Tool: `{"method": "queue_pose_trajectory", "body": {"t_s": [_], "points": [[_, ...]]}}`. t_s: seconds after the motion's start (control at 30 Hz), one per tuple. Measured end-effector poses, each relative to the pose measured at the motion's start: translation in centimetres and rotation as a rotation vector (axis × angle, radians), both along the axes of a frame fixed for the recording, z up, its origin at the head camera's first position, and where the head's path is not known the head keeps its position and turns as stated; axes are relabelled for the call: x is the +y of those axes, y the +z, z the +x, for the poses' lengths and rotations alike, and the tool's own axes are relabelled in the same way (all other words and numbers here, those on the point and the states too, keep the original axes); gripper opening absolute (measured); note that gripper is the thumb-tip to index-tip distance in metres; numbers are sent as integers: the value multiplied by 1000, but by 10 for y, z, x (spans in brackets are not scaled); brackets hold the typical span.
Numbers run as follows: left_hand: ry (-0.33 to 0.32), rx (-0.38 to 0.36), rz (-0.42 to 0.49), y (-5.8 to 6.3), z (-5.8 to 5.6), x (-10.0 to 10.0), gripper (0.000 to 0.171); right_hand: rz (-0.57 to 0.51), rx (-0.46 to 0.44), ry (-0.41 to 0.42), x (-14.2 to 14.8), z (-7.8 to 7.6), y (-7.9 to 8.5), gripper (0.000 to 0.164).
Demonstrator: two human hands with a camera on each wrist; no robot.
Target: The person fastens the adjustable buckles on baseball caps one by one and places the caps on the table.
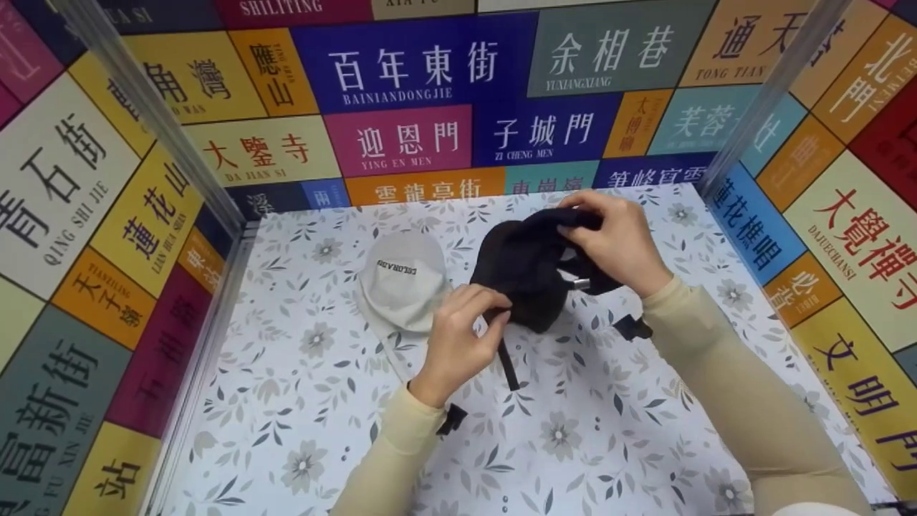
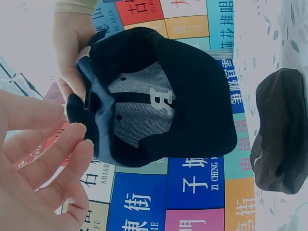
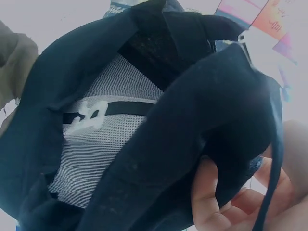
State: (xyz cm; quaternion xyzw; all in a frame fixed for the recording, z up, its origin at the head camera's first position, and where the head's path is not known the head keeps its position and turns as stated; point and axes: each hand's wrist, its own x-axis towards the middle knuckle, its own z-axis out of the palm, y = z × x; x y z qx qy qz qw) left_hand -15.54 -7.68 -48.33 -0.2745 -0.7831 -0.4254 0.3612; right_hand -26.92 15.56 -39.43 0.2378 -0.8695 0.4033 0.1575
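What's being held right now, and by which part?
The right hand holds the navy cap by its edge, near the metal buckle. Whether the left hand grips its edge too, I can't tell.

Navy cap (image 2: pixel 204 96): soft, dark fabric, raised above the table (image 1: pixel 559 480) and tilted. Opening faces both wrist cameras, interior exposed. Lining (image 2: pixel 139 132): pale grey mesh, crossed by dark tape. White letter-shaped backing (image 2: pixel 161 101) sits on the mesh. Brim attached opposite the back band. Small silvery buckle (image 1: pixel 579 284) at back; narrow strap (image 3: pixel 275 154) hangs loose beside it. Back band bent, sides uneven.
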Motion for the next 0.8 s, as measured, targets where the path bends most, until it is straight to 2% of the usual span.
{"method": "queue_pose_trajectory", "body": {"t_s": [0.2, 0.5, 0.8], "points": [[-11, -8, -5, -1, -2, 4, 16, -35, -1, -71, 16, -17, -6, 23], [-21, -15, 0, -7, -2, 5, 17, -96, -7, -172, 37, -41, -30, 22], [-20, -30, -8, -7, -3, 5, 17, -134, 44, -261, 59, -62, -46, 21]]}}
